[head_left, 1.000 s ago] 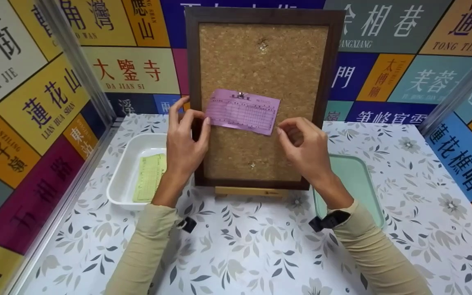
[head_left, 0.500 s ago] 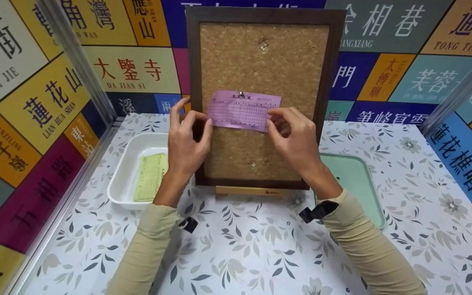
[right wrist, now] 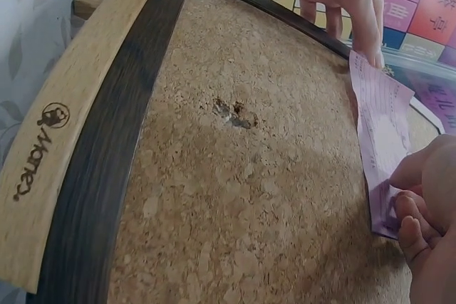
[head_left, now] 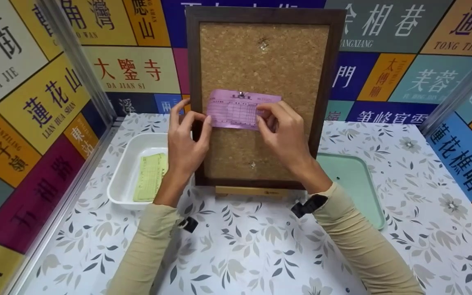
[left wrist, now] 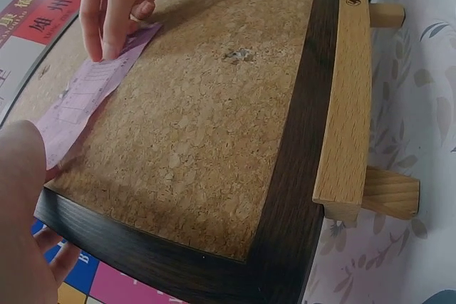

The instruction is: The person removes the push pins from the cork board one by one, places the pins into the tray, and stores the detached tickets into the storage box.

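Pinching pink slip (head_left: 230, 110) on corkboard (head_left: 256, 147) with left hand (head_left: 187, 141); bending curled right hand (head_left: 287, 133) against its right end, grasping what, cannot tell. Seeing yellow paper (head_left: 149, 179) in white tray (head_left: 122, 182) from head view only.

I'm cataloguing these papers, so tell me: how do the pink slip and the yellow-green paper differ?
The pink slip is up against the corkboard; the yellow-green paper lies in the white tray. The right hand touches the pink slip; no hand touches the yellow-green paper. Both carry print.
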`<state>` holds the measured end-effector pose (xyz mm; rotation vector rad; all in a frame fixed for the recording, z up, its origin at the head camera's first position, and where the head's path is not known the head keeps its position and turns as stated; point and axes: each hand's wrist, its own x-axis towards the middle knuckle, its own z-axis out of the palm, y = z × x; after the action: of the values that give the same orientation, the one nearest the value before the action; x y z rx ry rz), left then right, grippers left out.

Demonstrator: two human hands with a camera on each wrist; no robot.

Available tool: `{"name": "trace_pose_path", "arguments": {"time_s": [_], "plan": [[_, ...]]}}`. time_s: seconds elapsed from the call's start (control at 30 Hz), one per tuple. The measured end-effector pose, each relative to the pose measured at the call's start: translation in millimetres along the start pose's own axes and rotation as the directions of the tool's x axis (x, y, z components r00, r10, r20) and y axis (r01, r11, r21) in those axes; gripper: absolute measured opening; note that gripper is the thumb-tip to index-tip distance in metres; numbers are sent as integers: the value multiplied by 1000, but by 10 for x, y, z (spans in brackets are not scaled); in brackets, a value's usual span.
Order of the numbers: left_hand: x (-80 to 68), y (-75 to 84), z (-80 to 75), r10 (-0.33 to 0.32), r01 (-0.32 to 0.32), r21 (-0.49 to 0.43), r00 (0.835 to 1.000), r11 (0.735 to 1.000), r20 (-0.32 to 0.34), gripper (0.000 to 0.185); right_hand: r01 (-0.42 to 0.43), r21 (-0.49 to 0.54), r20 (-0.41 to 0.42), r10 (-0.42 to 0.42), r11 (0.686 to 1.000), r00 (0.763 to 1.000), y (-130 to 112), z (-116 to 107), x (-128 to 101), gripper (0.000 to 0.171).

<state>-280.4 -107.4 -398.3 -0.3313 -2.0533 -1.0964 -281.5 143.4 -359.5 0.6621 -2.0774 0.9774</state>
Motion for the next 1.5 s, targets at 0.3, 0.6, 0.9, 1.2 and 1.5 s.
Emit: {"name": "trace_pose_path", "arguments": {"time_s": [0.3, 0.6, 0.9, 1.2, 1.5], "plan": [[6, -1, 9, -4, 4, -6, 1000, 1000, 8, 25, 0, 3, -9, 0, 1000, 1000, -77, 84, 89, 15], [1, -5, 11, -14, 14, -11, 1000, 1000, 14, 25, -8, 19, -8, 9, 1000, 1000, -139, 190, 161, 18], [3, 7, 7, -9, 10, -18, 1000, 1000, 20, 26, -12, 46, -16, 13, 999, 1000, -175, 236, 258, 19], [5, 4, 12, 9, -9, -23, 1000, 1000, 9, 24, -30, 44, -28, 31, 999, 999, -201, 261, 299, 17], [11, -2, 4, 16, -16, -20, 1000, 1000, 11, 24, -26, 39, -37, 27, 999, 999, -198, 265, 354, 13]]}}
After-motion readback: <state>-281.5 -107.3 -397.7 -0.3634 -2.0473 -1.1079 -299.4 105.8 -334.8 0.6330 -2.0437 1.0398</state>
